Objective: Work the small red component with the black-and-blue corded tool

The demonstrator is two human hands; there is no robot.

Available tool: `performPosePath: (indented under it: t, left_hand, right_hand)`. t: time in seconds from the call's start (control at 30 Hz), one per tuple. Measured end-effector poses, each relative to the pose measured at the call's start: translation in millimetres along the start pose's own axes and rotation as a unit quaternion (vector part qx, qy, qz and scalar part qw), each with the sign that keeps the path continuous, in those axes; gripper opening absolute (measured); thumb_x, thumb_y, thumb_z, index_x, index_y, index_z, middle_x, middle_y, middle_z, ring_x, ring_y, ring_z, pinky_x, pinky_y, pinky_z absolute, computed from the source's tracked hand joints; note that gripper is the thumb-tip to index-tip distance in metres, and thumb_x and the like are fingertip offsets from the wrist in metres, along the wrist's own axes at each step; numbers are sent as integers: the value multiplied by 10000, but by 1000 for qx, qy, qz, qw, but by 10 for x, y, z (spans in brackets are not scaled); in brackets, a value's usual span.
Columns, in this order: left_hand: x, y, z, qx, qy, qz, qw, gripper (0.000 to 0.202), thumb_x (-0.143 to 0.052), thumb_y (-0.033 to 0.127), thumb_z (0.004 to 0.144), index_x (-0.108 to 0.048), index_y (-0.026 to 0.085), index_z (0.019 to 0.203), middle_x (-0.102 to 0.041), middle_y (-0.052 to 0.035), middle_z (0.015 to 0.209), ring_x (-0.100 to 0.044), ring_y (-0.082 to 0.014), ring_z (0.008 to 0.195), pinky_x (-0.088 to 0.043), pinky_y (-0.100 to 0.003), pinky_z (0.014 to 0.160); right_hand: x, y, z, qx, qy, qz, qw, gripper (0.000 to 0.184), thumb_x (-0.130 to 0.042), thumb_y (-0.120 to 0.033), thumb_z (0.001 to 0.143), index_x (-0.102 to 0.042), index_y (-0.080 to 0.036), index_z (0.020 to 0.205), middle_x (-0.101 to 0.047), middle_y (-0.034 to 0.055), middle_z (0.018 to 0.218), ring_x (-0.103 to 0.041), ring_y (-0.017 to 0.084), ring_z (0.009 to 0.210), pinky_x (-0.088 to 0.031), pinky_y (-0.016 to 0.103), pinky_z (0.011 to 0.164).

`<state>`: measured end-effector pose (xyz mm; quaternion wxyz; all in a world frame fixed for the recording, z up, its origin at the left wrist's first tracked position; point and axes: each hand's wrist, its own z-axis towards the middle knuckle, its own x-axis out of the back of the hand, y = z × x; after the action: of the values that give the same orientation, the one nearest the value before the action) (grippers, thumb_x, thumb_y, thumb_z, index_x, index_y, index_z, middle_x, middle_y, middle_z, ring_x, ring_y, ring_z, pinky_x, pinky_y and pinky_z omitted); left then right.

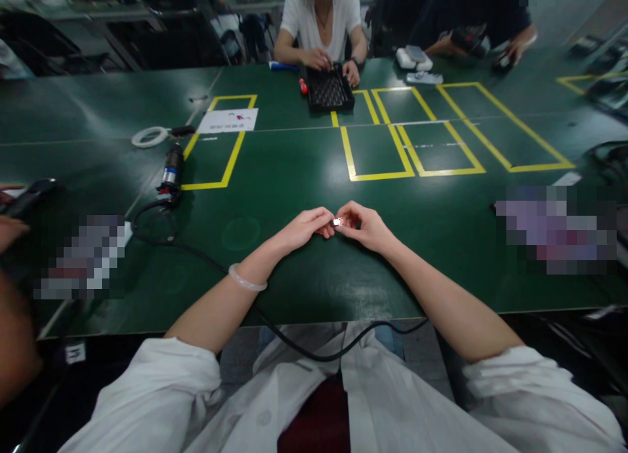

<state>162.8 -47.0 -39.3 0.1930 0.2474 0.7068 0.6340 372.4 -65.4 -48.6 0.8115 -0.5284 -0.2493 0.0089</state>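
Note:
Between my two hands, just over the green table (294, 172), is a small shiny white-and-silver piece (337, 222), too small to name. My left hand (314, 224) pinches its left side, the thumb and fingers pressed together. From the other side my right hand (362, 223) grips it between thumb and fingertips. The fingers hide part of the piece. A pale bangle (245, 280) circles my left wrist.
An electric screwdriver (171, 172) lies at the left, its black cable (206, 253) running toward my lap. Beyond are a printed sheet (228, 120), yellow tape outlines (377, 176) and a black tray (330, 103) at a co-worker's hands (321, 59). Another person's arm (14, 322) shows at left.

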Motion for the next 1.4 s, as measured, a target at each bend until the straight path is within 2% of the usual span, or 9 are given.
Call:
performPosePath:
  t: [0.33, 0.5, 0.6, 0.67, 0.87, 1.07, 1.27, 1.4]
  left_hand:
    - [-16, 21, -3, 0, -8, 26, 1000, 392, -703, 478, 828, -612, 113, 939, -650, -45, 826, -591, -130, 744, -470, -287, 754]
    - [-15, 27, -18, -11, -7, 28, 1000, 369, -701, 451, 834, -600, 115, 946, -648, -41, 824, -594, -126, 744, -468, -282, 751]
    - [-24, 33, -28, -19, -5, 27, 999, 351, -712, 419, 831, -586, 118, 958, -653, -43, 833, -600, -127, 756, -466, -281, 753]
    - [-31, 34, -34, -22, -4, 26, 999, 339, -724, 391, 823, -577, 121, 966, -654, -41, 837, -600, -125, 762, -462, -278, 752]
    - [-52, 42, -56, -21, 13, 17, 1000, 340, -781, 306, 760, -566, 127, 953, -588, 3, 817, -550, -91, 733, -426, -236, 708]
    - [-47, 30, -49, -14, 32, 28, 999, 342, -768, 291, 757, -576, 132, 992, -611, -21, 893, -570, -107, 796, -449, -261, 776]
    - [-34, 8, -37, -26, 27, 28, 999, 320, -764, 278, 749, -575, 133, 962, -610, -26, 912, -561, -102, 790, -445, -255, 767]
    - [-48, 27, -43, -31, 32, 30, 999, 316, -768, 256, 735, -560, 135, 941, -603, -19, 892, -549, -93, 760, -441, -249, 746]
  right_hand:
    - [-14, 1, -10, -1, -8, -12, 1000, 189, -698, -291, 842, -596, -194, 968, -618, -9, 776, -529, 109, 638, -437, 246, 602]
    - [-20, 18, -6, -58, -13, 92, 994, 305, -676, -441, 873, -567, -195, 1018, -640, -10, 748, -581, 113, 637, -455, 239, 591]
    - [-21, 20, 8, -88, -6, 142, 986, 324, -590, -509, 920, -566, -188, 954, -653, -1, 692, -588, 115, 594, -473, 248, 584]
    - [-21, 20, 18, -100, -7, 153, 983, 340, -596, -526, 909, -565, -187, 903, -658, 6, 680, -581, 114, 575, -477, 253, 574]
    - [-8, 23, 31, -96, -13, 146, 984, 303, -701, -457, 830, -588, -177, 851, -634, 5, 733, -581, 115, 621, -477, 262, 605]
    - [-5, 6, 25, -63, -11, 121, 991, 264, -724, -388, 814, -589, -177, 896, -576, -27, 707, -505, 95, 594, -410, 241, 569]
    - [-11, -14, 18, -35, -1, 62, 997, 276, -723, -340, 805, -579, -192, 988, -651, 10, 867, -547, 105, 644, -421, 246, 574]
    - [-5, -21, 12, -26, -5, 16, 1000, 220, -712, -317, 817, -599, -191, 957, -656, 13, 840, -551, 116, 643, -437, 261, 594]
